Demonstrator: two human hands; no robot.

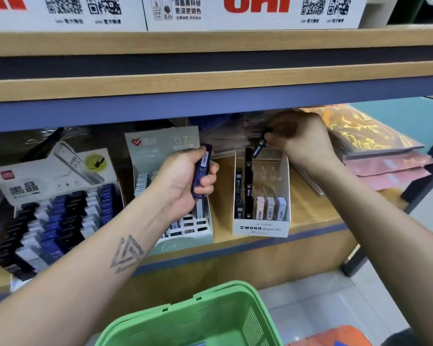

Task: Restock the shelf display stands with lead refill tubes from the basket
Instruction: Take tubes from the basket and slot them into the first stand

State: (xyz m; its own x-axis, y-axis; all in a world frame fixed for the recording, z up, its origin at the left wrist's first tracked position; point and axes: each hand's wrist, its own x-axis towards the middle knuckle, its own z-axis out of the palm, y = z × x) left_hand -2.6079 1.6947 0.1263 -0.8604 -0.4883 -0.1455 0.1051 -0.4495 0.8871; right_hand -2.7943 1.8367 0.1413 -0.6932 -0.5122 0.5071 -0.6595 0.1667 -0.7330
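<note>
Dark refill tube (260,146), pinched tilted in right hand (301,139) over far end of MONO stand (261,229), could snag a clear divider or drop into the wrong slot; left hand (185,181) clenches spare tubes (202,171), forearm raised above green basket (198,318).

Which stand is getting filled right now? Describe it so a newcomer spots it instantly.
On the lower wooden shelf, look right of the two printed card displays. It is the small white MONO stand, the only one with clear plastic walls, under the right hand.
</note>
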